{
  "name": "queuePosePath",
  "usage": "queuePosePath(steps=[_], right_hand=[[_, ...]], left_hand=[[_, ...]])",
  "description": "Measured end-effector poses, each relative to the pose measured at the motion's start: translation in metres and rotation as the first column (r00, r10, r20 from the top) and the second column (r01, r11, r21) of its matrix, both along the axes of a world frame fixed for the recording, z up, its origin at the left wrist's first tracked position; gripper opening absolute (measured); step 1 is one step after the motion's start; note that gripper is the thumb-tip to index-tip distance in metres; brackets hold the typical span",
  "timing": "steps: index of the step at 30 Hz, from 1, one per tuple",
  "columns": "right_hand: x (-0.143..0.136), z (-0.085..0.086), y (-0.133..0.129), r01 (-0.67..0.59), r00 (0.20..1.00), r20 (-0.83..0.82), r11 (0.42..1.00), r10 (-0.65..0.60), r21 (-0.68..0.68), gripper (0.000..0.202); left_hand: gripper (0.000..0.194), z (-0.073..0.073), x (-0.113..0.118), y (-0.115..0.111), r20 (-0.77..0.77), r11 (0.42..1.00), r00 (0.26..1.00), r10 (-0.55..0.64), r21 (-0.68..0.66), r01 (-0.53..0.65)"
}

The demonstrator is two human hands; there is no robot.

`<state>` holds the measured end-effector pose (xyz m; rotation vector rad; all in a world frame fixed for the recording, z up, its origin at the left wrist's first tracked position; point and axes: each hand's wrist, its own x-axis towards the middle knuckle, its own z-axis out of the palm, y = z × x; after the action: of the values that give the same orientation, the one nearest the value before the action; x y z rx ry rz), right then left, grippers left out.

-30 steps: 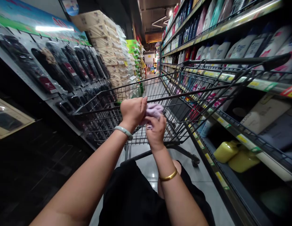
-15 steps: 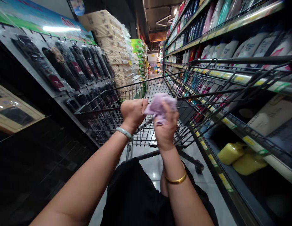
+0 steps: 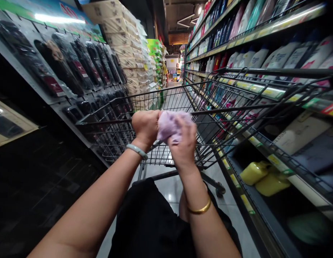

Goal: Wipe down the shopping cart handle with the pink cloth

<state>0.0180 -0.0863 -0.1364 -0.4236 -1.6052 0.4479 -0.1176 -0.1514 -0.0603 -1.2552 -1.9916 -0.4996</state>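
My left hand [image 3: 145,126], with a pale bangle at the wrist, is closed around the near top rail of a wire shopping cart [image 3: 115,123]. Just to its right, my right hand [image 3: 184,145] grips a crumpled light purple cloth [image 3: 170,123] and presses it over the same rail. The cloth's left edge meets the fingers of my left hand. A gold bangle [image 3: 200,208] circles my right wrist. Cloth and fingers cover the stretch of rail under them. My right fingers are slightly blurred.
Packaged hairbrushes [image 3: 86,68] hang on a rack at the left, before stacked paper packs [image 3: 123,46]. Shelves at the right hold shampoo bottles [image 3: 279,57] and yellow bottles [image 3: 254,172] lower down. A cart wheel [image 3: 220,191] rests on the tiled floor [image 3: 170,197].
The cloth in my right hand has slid left along the rail, closer to my left hand. My left hand keeps its hold. The view has turned slightly right.
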Motion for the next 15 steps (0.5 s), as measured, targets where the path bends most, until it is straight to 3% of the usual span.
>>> queuePosePath(steps=[2,7,12,15], right_hand=[[-0.005,0.003,-0.01,-0.056,0.997,0.055,0.998,0.054,0.031,0.052],[0.001,-0.009,0.015,0.107,0.993,-0.045,0.994,-0.107,-0.005,0.041],[-0.022,-0.05,-0.004,0.094,0.952,0.285,0.993,-0.112,0.078,0.034],[-0.022,-0.055,-0.007,0.03,0.923,0.38,0.996,-0.059,0.081,0.034]], left_hand=[[0.058,0.0,-0.002,0.0,-0.006,1.0,1.0,-0.014,-0.015,0.014],[0.058,-0.003,-0.003,-0.001,-0.094,0.997,0.993,-0.07,0.017,0.072],[0.055,-0.005,-0.007,0.004,-0.071,0.994,0.996,-0.061,0.083,0.067],[0.055,-0.003,-0.012,0.004,-0.055,0.992,0.994,-0.09,0.083,0.094]])
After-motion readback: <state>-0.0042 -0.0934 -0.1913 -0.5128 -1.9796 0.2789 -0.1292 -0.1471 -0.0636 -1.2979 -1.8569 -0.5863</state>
